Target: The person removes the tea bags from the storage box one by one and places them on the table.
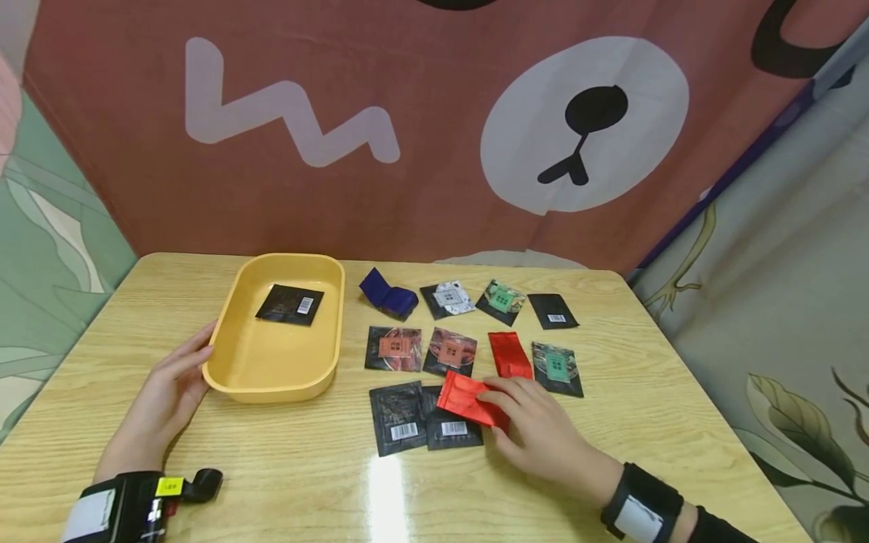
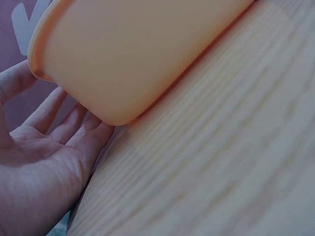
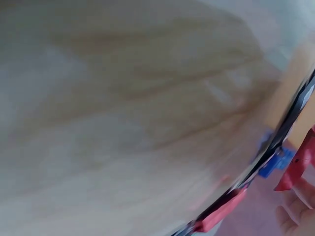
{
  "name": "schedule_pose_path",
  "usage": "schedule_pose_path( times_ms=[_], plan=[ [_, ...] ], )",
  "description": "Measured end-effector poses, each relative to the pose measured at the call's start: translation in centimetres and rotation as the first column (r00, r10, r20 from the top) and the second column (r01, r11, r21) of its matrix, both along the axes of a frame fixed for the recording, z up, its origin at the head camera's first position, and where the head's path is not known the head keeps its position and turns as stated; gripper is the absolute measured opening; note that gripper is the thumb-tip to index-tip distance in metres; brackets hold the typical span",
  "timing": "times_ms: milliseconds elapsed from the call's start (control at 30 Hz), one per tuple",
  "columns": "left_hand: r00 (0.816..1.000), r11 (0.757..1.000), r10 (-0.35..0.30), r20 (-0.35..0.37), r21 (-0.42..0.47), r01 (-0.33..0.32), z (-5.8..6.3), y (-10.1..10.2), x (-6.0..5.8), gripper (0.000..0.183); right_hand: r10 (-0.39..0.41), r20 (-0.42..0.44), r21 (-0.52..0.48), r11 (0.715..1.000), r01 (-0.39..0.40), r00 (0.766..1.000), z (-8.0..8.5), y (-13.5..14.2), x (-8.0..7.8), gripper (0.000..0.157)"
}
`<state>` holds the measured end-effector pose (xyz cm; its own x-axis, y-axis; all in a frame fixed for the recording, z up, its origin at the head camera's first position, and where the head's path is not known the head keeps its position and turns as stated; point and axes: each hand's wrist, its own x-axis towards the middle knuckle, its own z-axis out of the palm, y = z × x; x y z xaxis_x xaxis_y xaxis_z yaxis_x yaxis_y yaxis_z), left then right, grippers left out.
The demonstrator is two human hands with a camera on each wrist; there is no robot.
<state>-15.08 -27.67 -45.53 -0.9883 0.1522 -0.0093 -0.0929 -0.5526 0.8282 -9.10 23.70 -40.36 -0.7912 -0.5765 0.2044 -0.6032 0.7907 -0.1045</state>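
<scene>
My right hand [image 1: 536,422] pinches a red foil sachet [image 1: 468,396] over the front row of packets; the same red sachet [image 3: 300,162] shows beside the fingers at the right edge of the right wrist view. Under it lies a black sachet with a barcode [image 1: 453,430], partly covered. Just beyond that hand is a second red sachet [image 1: 508,354]. On the left stands a yellow tray [image 1: 271,377] with a black sachet [image 1: 290,305] inside. My left hand [image 1: 173,377] touches the tray's left side, its fingers [image 2: 47,110] loosely extended along the outer wall.
Another black sachet [image 1: 397,418] lies at front. Behind are two red-labelled packets [image 1: 394,348] and a green-labelled packet [image 1: 557,368]. The back row holds a folded dark blue packet [image 1: 388,294], white-labelled [image 1: 448,299], green-labelled [image 1: 501,302] and black packets [image 1: 553,311]. A curtain [image 1: 339,204] hangs behind the table.
</scene>
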Motion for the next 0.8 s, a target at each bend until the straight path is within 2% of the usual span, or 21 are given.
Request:
schedule_pose_path(
  times_ms=[367,800],
  plan=[
    [1.0,0.999,0.004,0.021,-0.054,-0.003,0.0,-0.2,0.0,0.053,-0.075,-0.011,0.006,0.997,0.075,0.997,-0.3,3.1,0.8,0.052],
    [1.0,1.0,0.002,-0.007,-0.022,-0.002,0.0,-0.1,0.1,0.048,-0.094,0.035,0.026,0.995,0.093,0.995,-1.0,4.1,1.4,0.052]
  ],
)
